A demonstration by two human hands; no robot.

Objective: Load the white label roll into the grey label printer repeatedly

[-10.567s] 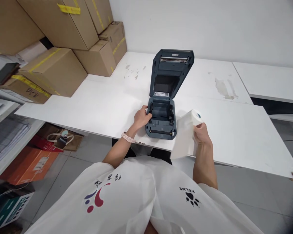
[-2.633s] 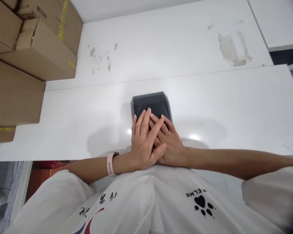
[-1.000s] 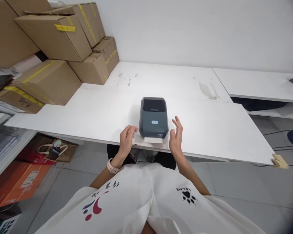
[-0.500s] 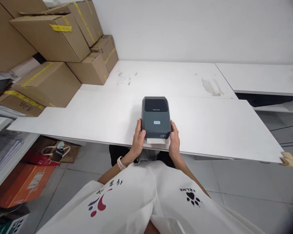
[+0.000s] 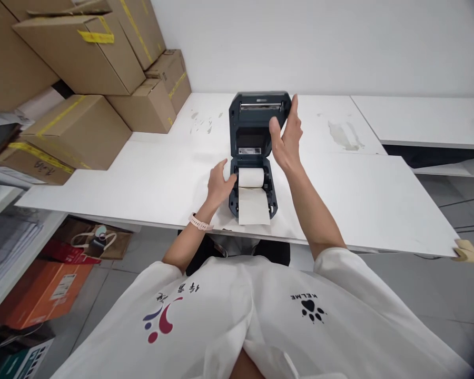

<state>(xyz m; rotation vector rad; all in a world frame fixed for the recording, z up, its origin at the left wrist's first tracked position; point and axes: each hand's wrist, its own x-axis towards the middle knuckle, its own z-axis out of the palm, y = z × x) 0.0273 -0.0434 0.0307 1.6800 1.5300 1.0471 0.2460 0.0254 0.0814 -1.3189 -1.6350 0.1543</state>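
Observation:
A dark grey label printer (image 5: 233, 197) stands near the front edge of the white table (image 5: 359, 195). Its lid (image 5: 256, 123) is swung up and back. Inside lies a white paper roll (image 5: 250, 177), with a strip of paper (image 5: 254, 206) running out over the printer's front. My left hand (image 5: 218, 185) presses against the printer's left side, fingers curled on the base. My right hand (image 5: 286, 137) is raised at the lid's right edge, fingers stretched up along it and thumb on the lid's inner face.
Stacked cardboard boxes (image 5: 82, 79) with yellow tape fill the table's left rear corner. A second white table (image 5: 426, 118) stands at the right. Under the shelf on the left lie an orange box (image 5: 43, 292) and a brown bag (image 5: 98, 242). A white wall closes the back.
Half a second ago both hands gripped the closed printer's sides. The lid has since swung up, with my right hand risen along it, showing the roll inside. My left hand stays at the base.

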